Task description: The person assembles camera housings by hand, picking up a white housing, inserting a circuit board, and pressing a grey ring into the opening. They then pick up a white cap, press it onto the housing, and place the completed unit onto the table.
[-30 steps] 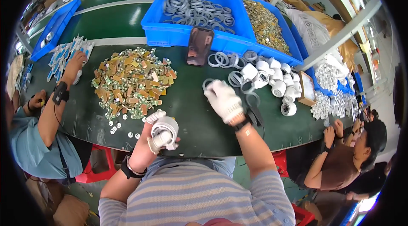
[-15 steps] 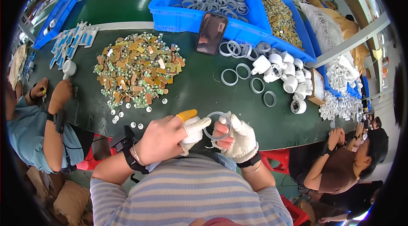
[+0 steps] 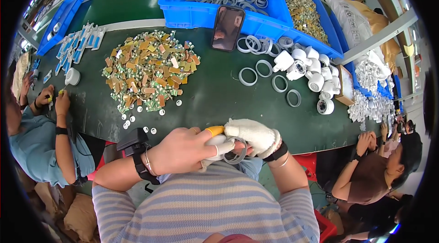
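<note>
At the near table edge, my left hand (image 3: 180,149) is closed round a white rounded housing (image 3: 214,142), mostly hidden by the fingers. One of its fingertips wears a yellow cot, another a white one. My right hand (image 3: 256,137), in a white knit glove with bare fingertips, holds a clear grey ring (image 3: 234,152) right beside the housing. The ring is tilted, and a white-covered left fingertip meets its rim. Both hands touch near the yellow cot. Ahead lie several loose grey rings (image 3: 248,76) and a heap of white housings (image 3: 315,83).
A pile of small circuit boards (image 3: 148,69) lies left of centre, with white discs (image 3: 153,131) before it. A phone (image 3: 227,28) leans on a blue bin (image 3: 187,16) of rings. Clear plastic parts (image 3: 366,110) lie at right. Co-workers sit on both sides.
My right hand has turned palm-down and moved in against the left hand. The grey ring has gone lower and tilted. At left, a co-worker's hand has let go of a white housing.
</note>
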